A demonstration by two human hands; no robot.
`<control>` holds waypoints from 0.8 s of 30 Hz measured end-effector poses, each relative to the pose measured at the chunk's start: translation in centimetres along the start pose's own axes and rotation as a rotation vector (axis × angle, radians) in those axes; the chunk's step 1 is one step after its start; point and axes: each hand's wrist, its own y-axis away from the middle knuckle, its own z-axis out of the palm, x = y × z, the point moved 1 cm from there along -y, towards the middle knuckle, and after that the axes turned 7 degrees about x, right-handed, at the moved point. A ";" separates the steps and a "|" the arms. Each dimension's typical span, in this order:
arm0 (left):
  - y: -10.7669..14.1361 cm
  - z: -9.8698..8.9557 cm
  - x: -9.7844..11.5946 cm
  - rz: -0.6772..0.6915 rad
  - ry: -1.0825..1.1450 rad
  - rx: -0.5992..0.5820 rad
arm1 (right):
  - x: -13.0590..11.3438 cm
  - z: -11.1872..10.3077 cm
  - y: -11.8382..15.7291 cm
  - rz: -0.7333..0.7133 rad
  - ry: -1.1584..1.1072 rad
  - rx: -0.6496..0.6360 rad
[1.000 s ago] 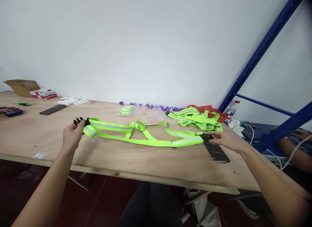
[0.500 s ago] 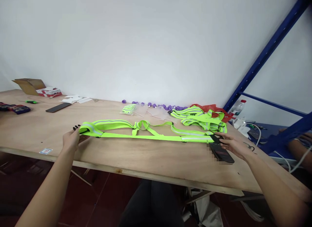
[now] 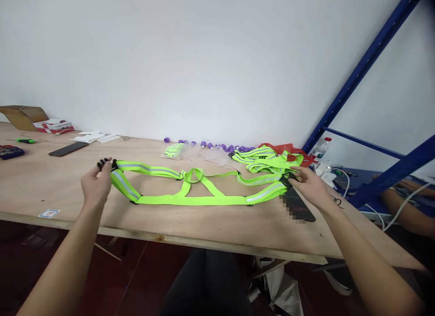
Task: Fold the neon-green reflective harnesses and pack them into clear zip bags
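A neon-yellow reflective vest of elastic straps (image 3: 190, 200) is spread lengthwise over the wooden table, with grey stripes and black buckles. My left hand (image 3: 97, 182) is closed on its left end, at a black buckle. At the opposite end, my right hand (image 3: 311, 185) pinches the strap end by a black buckle. A black card tag (image 3: 297, 203) hangs there, partly blurred, and lies on the wood. The straps form a loop in the middle, and the lower band lies along the table.
Behind lie a heap of similar straps (image 3: 268, 160), a red bag (image 3: 299, 150), purple pieces (image 3: 227, 148) and a small clear packet (image 3: 174, 150). A bottle (image 3: 321, 148) stands near the blue rack (image 3: 360, 71). Farther left are a dark flat bar (image 3: 68, 148) and a cardboard box (image 3: 23, 117). Another person's arm (image 3: 408, 207) shows at right.
My left hand has risen and turned, lifting the vest's left end away from me. The lower band now lies flatter and the straps are spread wider apart. The view has shifted slightly right.
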 end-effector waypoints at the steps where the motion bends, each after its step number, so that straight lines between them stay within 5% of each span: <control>1: 0.6 0.7 1.1 0.114 -0.040 -0.010 | -1.4 0.5 0.3 -0.109 0.076 0.041; 5: 5.6 3.8 4.9 0.488 -0.107 -0.180 | -6.9 4.1 3.3 -0.529 0.267 0.167; 8: 12.1 6.6 5.8 0.660 -0.261 -0.489 | -10.4 8.8 7.2 -0.745 0.309 0.030; 10: 16.6 8.1 5.5 0.780 -0.397 -0.712 | -12.0 12.0 9.8 -0.787 0.332 -0.086; 13: 20.7 9.1 4.3 0.856 -0.494 -0.886 | -12.9 15.1 12.7 -0.805 0.270 -0.241; 17: 20.9 8.1 3.4 0.918 -0.322 -1.014 | -11.7 14.3 13.4 -0.740 0.021 -0.272; 24: 18.6 5.5 1.1 0.744 -0.321 -0.896 | -4.9 9.8 10.8 -0.437 -0.007 -0.127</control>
